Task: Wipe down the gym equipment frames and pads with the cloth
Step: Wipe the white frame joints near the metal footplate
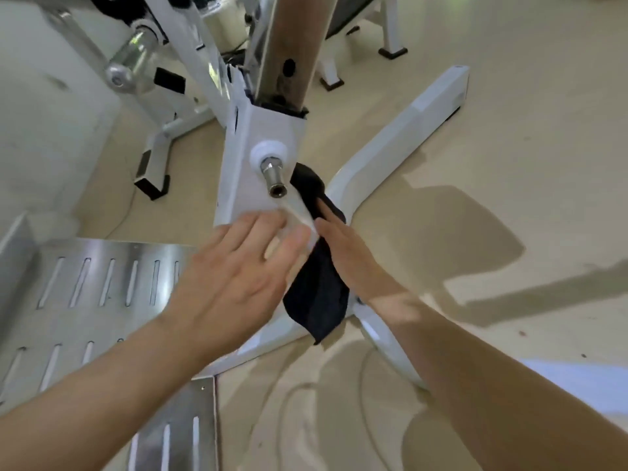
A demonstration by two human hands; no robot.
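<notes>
A white upright frame post (261,147) of a gym machine stands in the middle, with a chrome pin (273,180) sticking out of a white collar. My left hand (238,263) rests with straight fingers on the lower front face of the post. My right hand (346,246) presses a black cloth (317,294) flat against the post's right side; the cloth hangs down below my palm. A brown inner bar (289,42) rises out of the post's top.
A white base leg (407,137) runs back right along the beige floor. A slotted metal footplate (95,283) lies at the lower left. Another white frame with a chrome roller (129,62) stands at the back left. A bench's feet (392,51) stand behind.
</notes>
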